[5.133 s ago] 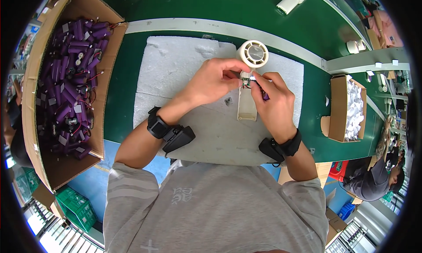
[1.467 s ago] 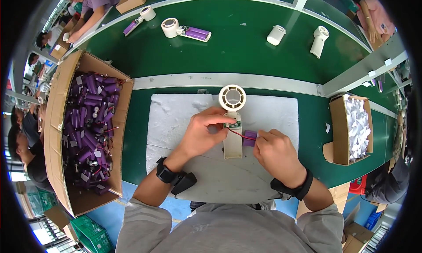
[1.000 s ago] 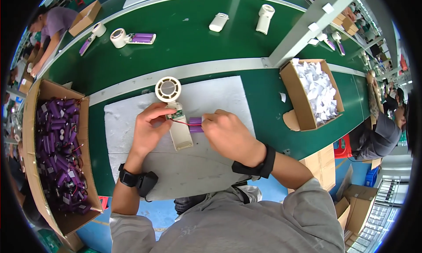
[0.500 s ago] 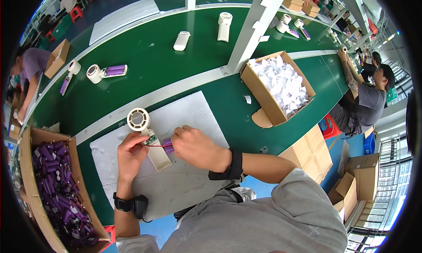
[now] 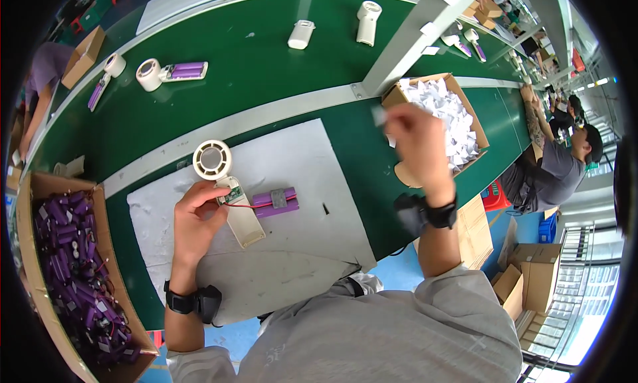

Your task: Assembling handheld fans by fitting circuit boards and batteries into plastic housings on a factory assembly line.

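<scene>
A white handheld fan (image 5: 212,159) lies on the grey mat (image 5: 312,157), its round head away from me and its handle casing open. My left hand (image 5: 197,220) is closed on the fan, thumb and fingers pinching at the green circuit board (image 5: 230,191). Thin red and black wires run from the board to a purple battery pack (image 5: 278,209) with a grey pad on top, lying beside the handle. My right hand (image 5: 423,143), blurred by motion, is raised over the near-left side of a carton of white scraps (image 5: 458,127). A small white scrap (image 5: 379,115) shows at its fingertips.
On the left, a long carton (image 5: 116,250) holds many purple battery packs. Opened fans (image 5: 149,74) and white casings (image 5: 301,34) lie on the green table beyond a metal rail (image 5: 266,120). A metal post (image 5: 415,40) rises behind the scrap carton. Another person (image 5: 555,163) sits at the right.
My right hand has left the battery pack and moved right to the scrap carton. The battery pack now lies uncovered on the mat. My left hand stays at the board; the view has shifted slightly.
</scene>
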The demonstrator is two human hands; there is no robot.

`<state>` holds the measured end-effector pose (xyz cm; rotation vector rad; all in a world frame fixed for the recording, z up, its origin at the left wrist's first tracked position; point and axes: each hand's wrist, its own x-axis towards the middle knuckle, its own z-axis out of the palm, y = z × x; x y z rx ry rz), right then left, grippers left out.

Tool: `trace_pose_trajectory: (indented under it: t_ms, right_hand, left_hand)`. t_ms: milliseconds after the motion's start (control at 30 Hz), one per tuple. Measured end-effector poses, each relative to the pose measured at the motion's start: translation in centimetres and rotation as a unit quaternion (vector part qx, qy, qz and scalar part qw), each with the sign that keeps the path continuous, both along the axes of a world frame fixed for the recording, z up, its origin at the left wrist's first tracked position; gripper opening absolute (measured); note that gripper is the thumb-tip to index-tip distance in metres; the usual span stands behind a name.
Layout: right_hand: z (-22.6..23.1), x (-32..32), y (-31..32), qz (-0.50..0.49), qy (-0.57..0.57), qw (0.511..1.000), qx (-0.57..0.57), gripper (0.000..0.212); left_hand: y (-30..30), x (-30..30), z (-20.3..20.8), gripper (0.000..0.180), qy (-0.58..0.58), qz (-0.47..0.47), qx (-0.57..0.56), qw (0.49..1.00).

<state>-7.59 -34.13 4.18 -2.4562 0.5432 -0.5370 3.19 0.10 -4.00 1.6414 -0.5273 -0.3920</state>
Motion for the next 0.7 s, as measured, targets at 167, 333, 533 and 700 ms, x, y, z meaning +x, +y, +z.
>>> trace_pose_trajectory:
  t_ms: [167,333,533,700]
  right_hand:
    - [0.3,-2.3,-4.6,-0.119,0.004,0.987,-0.105,0.022]
    - [-2.0,0.6,7.7,0.316,0.02,0.947,0.052,0.037]
    - [-5.5,2.7,10.5,0.424,0.064,0.903,0.014,0.041]
    - [-4.2,2.7,9.8,0.433,0.213,0.804,0.348,0.05]
  left_hand:
    - [-0.8,-0.4,0.5,0.032,-0.015,0.001,0.017,1.0]
    - [-1.2,-0.8,0.5,0.032,-0.008,0.015,0.007,1.0]
    - [-1.1,-0.8,0.7,0.033,-0.053,0.013,0.003,0.998]
    - [-1.1,-0.8,1.1,0.033,-0.107,0.022,0.035,0.993]
